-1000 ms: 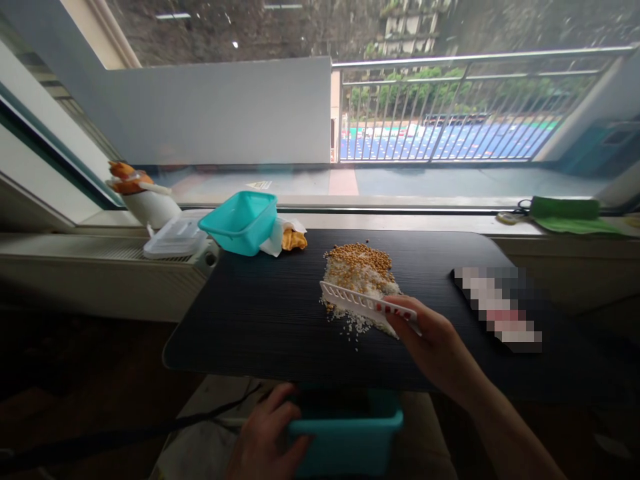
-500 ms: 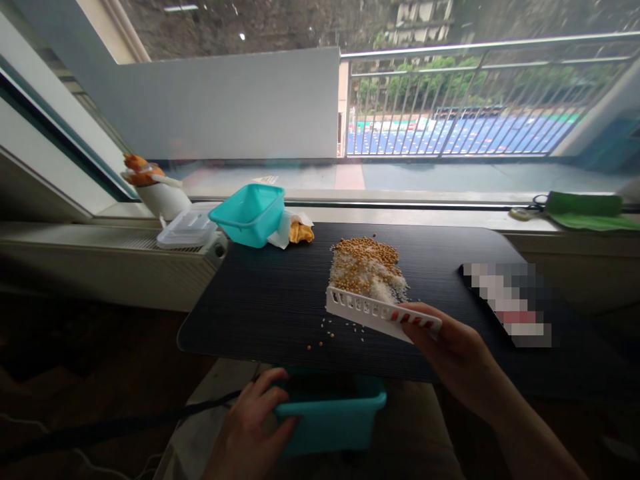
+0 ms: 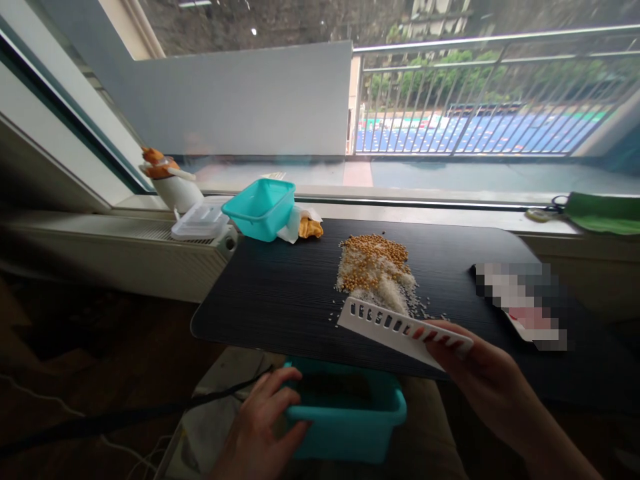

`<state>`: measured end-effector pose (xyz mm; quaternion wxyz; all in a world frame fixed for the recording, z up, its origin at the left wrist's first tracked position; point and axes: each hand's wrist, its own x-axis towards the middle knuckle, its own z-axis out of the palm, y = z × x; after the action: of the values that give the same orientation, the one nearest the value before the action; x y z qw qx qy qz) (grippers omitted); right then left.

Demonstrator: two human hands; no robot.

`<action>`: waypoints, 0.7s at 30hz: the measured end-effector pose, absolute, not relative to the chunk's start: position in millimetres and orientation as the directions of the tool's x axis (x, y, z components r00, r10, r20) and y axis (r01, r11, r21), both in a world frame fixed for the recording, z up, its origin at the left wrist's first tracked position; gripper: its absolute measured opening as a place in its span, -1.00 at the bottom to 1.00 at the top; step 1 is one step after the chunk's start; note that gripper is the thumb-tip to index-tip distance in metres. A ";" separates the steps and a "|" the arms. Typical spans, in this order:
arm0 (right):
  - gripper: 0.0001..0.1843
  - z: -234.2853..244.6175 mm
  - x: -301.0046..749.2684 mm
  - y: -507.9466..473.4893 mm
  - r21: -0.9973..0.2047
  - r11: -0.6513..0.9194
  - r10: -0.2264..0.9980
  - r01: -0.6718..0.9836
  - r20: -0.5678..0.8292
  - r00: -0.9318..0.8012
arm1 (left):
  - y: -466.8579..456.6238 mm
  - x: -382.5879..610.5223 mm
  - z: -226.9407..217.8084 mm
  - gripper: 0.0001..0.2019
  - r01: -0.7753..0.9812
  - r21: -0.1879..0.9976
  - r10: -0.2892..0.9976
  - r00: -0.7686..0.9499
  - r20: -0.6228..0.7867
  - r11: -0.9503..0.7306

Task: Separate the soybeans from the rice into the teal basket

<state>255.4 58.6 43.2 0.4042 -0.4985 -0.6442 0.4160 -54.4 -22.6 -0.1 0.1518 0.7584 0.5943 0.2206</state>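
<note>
My right hand (image 3: 477, 363) grips one end of a white slotted plastic strip (image 3: 385, 330), held on edge and slanted across the black table (image 3: 265, 300) close to its front edge. Just beyond the strip lies a pile of yellow soybeans (image 3: 377, 248) mixed with white rice (image 3: 393, 290), with loose grains around it. Below the table's front edge, my left hand (image 3: 267, 417) holds the left rim of a teal plastic bin (image 3: 353, 427), fingers over the rim and thumb outside. The bin's inside is dark, so its contents cannot be made out.
Another teal bin (image 3: 260, 207) stands at the back left, beside crumpled white paper with an orange-brown piece (image 3: 311, 228). A clear lid (image 3: 200, 220) rests on the radiator. A blurred-out flat object (image 3: 520, 307) lies at right. Green cloth (image 3: 605, 212) is on the sill.
The strip has come away from the pile toward the table's front edge. The few soybeans and rice grains in front of it are no longer visible there. My left hand keeps its hold.
</note>
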 end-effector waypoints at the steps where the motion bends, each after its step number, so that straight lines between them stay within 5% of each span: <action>1: -0.80 42.9 258.3 56.5 -0.939 0.148 0.986 0.311 0.114 -0.125 | -22.0 -53.0 -0.2 -0.87 0.835 0.487 0.966 0.206 0.155 -0.256; 5: -0.82 42.9 254.1 50.8 -0.941 0.177 0.982 0.289 0.189 0.013 | -18.6 -48.7 -1.7 -0.87 0.849 0.465 0.968 0.214 0.128 -0.249; 11: -0.77 28.5 217.1 48.9 -0.984 0.097 0.977 0.152 0.065 -0.204 | -17.4 -49.6 -9.4 -0.89 0.846 0.455 0.960 0.251 0.120 -0.278; 21: -0.70 27.4 255.1 65.8 -0.922 0.069 0.964 0.382 0.160 0.213 | -15.4 -51.2 -15.1 -0.90 0.841 0.463 0.960 0.252 0.122 -0.280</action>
<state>255.1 65.8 27.4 0.4817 -0.6118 -0.5500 0.3020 -51.2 -15.4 -15.1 0.1537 0.7763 0.5800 0.1932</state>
